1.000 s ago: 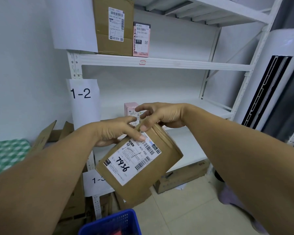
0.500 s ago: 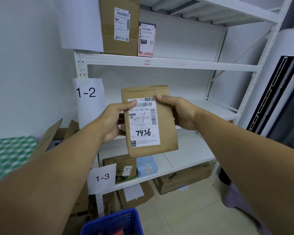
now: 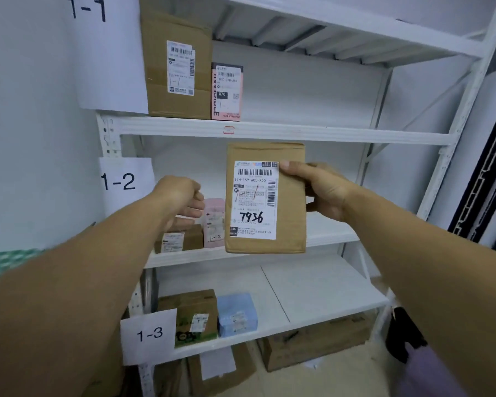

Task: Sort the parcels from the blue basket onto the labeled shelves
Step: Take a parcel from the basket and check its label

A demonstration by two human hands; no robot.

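Shelved: six parcels [image 3: 178, 67], two per shelf [image 3: 269, 133]. Unplaced: brown envelope [image 3: 291, 213], gripped by right hand [image 3: 324, 190]; left hand [image 3: 178, 196] loosely curled, empty. Basket unseen; remainder unknown.

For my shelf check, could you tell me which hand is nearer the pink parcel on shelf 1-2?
Left. The left hand sits just left of the pink parcel; the right hand holds the brown envelope farther right.

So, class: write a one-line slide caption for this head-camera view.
Right hand holds the brown parcel marked 7936 upright in front of shelf 1-2; left hand is off it.
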